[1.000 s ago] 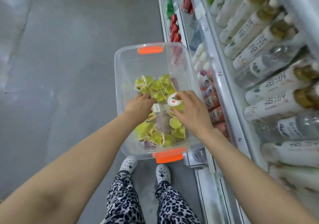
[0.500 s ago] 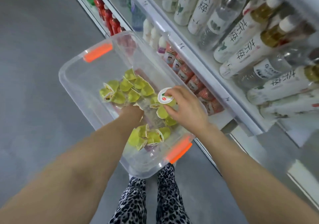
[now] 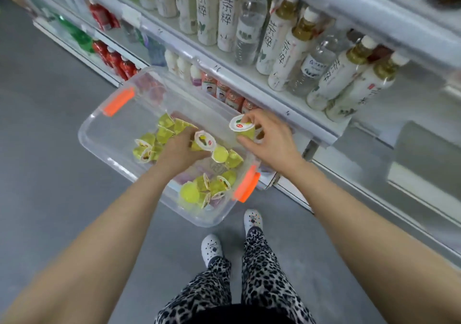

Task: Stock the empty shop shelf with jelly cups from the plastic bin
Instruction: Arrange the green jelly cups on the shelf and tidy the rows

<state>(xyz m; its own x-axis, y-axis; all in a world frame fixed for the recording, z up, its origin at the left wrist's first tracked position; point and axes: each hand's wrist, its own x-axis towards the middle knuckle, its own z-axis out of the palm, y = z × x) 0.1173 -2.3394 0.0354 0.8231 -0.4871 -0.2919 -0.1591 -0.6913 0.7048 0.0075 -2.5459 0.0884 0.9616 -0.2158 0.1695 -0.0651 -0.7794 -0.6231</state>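
1. At the near end of the plastic bin, beside its orange latch, a heap of loose jelly cups lies tumbled on the bin floor.
2. Over the bin's middle, the left hand is curled around one green cup, with the lid tipped toward the other hand.
3. At the bin's shelf-side rim, the right hand pinches a second cup between thumb and fingers. This cup sits higher than the first, and its lid faces up and left.
4. The pale, bare-looking shelf board lies beyond the bin's near right corner, to the right of both hands. The right hand is the nearer one, so it probably goes first and the left crosses after it.
5. Each cup's lid-to-base axis is tilted, so it likely needs righting before it is set down.
6. That board is smeared at the lens edge, so I cannot be sure it is the target shelf.
7. Past the bin's far long side, tea bottles fill the upper shelf.
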